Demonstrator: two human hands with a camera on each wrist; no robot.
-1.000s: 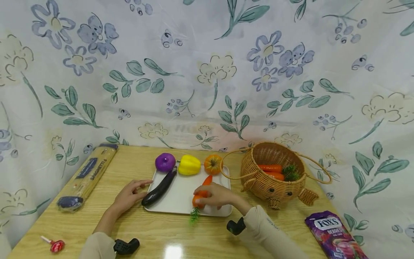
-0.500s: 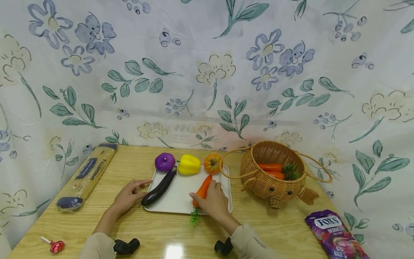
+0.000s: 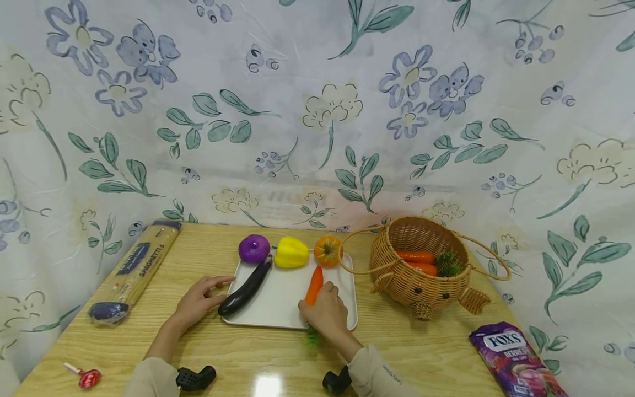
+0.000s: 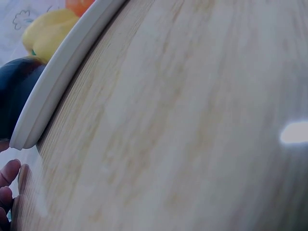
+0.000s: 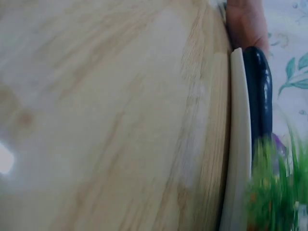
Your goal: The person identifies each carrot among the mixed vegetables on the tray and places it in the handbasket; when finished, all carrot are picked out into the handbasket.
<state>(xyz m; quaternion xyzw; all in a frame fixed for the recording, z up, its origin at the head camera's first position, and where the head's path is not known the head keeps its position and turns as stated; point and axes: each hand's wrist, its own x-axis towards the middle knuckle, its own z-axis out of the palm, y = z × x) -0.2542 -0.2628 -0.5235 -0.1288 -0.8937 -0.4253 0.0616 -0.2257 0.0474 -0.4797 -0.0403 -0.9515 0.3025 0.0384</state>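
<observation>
My right hand (image 3: 327,314) grips an orange carrot (image 3: 315,285) by its thick end over the right half of a white tray (image 3: 283,298). The carrot's tip points toward the back; its green leaves (image 5: 279,197) hang past the tray's front edge. My left hand (image 3: 200,300) lies at the tray's left edge with relaxed fingers, beside a dark eggplant (image 3: 246,289). In the left wrist view, fingertips (image 4: 9,173) show by the tray rim. A purple onion-like vegetable (image 3: 254,248), a yellow bell pepper (image 3: 291,252) and a small pumpkin (image 3: 328,251) line the tray's back.
A wicker basket (image 3: 397,286) with carrots (image 3: 415,257) in it stands right of the tray, its handle loop reaching over the tray's corner. A spaghetti pack (image 3: 136,270) lies at left, a lollipop (image 3: 89,378) at front left, and a purple candy bag (image 3: 513,358) at front right.
My right hand has changed its hold from over the carrot to its right side. The carrot has turned more upright, its leaves shifting right. My left hand stays put.
</observation>
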